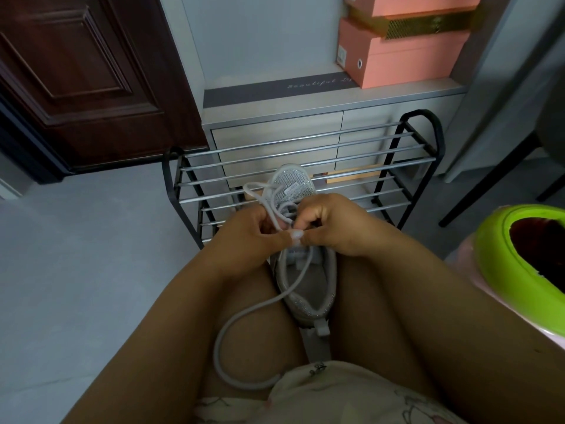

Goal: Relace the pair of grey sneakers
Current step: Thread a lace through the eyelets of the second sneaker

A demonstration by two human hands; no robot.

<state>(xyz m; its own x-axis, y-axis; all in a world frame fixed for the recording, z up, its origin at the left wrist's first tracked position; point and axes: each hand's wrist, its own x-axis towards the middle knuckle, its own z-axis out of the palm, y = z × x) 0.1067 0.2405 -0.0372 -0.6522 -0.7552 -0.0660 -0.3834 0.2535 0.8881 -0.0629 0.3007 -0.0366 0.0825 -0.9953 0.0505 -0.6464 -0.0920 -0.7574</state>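
Sneaker (301,270), grey, lies between the person's knees, toe pointing away toward the shoe rack (305,166); left hand (244,237) pinches the grey lace (241,313) above the tongue; right hand (330,223) has fingers curled on the lace beside it; a long loop of lace trails over the left thigh.

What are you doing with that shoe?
A person sits with a grey sneaker between the knees and is lacing it. The left hand and the right hand both pinch the grey lace over the eyelets. A long loose end loops down over one thigh. A shoe rack stands in front.
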